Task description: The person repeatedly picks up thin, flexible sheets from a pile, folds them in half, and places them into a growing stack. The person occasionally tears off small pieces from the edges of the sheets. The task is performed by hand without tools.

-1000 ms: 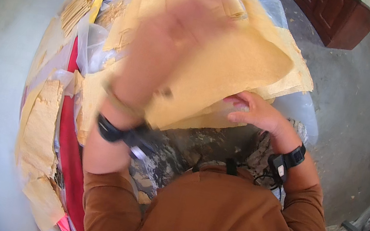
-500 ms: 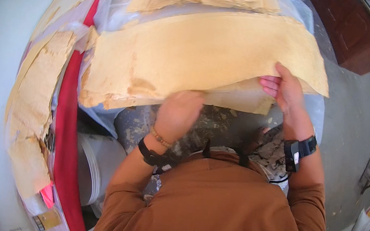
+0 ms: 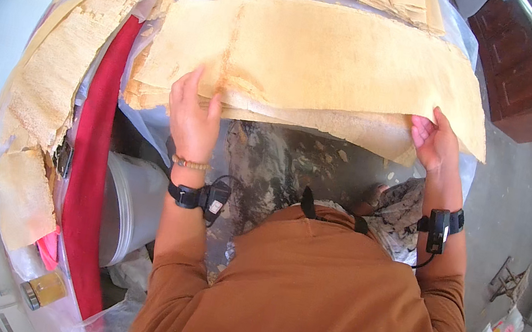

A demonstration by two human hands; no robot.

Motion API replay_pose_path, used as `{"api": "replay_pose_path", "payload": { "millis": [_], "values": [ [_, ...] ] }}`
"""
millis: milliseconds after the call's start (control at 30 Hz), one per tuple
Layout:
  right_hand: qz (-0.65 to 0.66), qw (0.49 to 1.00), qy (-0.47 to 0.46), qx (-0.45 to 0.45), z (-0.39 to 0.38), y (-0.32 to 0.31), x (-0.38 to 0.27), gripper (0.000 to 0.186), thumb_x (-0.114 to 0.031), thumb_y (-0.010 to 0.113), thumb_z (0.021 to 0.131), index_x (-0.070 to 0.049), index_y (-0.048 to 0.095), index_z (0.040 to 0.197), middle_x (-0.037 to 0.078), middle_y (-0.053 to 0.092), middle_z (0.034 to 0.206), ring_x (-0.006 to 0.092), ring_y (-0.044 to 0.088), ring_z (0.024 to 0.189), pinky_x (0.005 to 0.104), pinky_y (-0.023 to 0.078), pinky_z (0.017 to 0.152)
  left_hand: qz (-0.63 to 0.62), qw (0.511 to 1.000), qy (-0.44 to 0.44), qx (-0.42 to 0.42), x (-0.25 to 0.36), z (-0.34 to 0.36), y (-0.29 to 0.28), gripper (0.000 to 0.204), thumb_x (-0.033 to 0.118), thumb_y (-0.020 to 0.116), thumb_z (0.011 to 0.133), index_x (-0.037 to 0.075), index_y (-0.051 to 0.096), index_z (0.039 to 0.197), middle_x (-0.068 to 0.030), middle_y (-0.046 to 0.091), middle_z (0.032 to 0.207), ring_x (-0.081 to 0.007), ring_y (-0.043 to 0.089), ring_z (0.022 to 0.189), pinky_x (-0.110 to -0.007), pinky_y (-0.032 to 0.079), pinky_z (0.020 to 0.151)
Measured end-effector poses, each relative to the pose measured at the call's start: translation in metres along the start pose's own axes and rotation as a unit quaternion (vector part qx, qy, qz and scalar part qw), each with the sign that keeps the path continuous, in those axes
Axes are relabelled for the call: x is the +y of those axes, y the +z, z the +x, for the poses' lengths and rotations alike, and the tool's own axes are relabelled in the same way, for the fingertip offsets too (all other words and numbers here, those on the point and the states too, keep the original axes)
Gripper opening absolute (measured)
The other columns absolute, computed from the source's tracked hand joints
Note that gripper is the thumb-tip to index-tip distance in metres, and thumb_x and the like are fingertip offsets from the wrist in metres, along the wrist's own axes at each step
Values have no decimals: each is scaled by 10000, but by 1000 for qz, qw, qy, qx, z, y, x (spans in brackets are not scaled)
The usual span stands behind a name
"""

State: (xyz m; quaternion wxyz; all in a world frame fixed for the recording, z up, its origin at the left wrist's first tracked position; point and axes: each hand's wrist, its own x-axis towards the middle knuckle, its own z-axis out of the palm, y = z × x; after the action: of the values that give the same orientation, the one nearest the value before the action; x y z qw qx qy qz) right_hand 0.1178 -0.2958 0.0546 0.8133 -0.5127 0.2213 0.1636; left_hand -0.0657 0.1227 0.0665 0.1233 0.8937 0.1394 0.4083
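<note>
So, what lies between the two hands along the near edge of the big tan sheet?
Between left hand and right hand, only the thin tan sheet's ragged edge, unheld, in the head view.

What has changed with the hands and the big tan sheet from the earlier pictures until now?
The left hand, raised and blurred a second ago, came down and now grips the near edge of the tan sheet. The sheet lies flatter. The right hand stayed at the sheet's right edge; the red cloth and white bucket are unchanged.
</note>
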Motion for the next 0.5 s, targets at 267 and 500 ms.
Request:
{"api": "replay_pose_path", "payload": {
  "millis": [267, 500],
  "values": [
    [-88, 996, 16, 1, -15, 4, 12, 369, -378, 510, 1087, -36, 644, 1127, 122, 744, 910, 212, 744, 798, 307, 616, 711, -359, 897, -216, -142, -28, 7, 22, 147, 99, 746, 936, 17, 665, 1028, -20, 680, 918, -99, 627, 805, -263, 524, 736],
    [-353, 916, -76, -173, -86, 87, 29, 336, -339, 640, 1029, -20, 734, 986, 96, 755, 907, 142, 708, 756, 279, 581, 705, -418, 882, -182, -121, -18, 40, 25, 114, 82, 713, 970, 17, 658, 1045, -7, 678, 892, -56, 605, 781, -219, 505, 721]
  ]
}}
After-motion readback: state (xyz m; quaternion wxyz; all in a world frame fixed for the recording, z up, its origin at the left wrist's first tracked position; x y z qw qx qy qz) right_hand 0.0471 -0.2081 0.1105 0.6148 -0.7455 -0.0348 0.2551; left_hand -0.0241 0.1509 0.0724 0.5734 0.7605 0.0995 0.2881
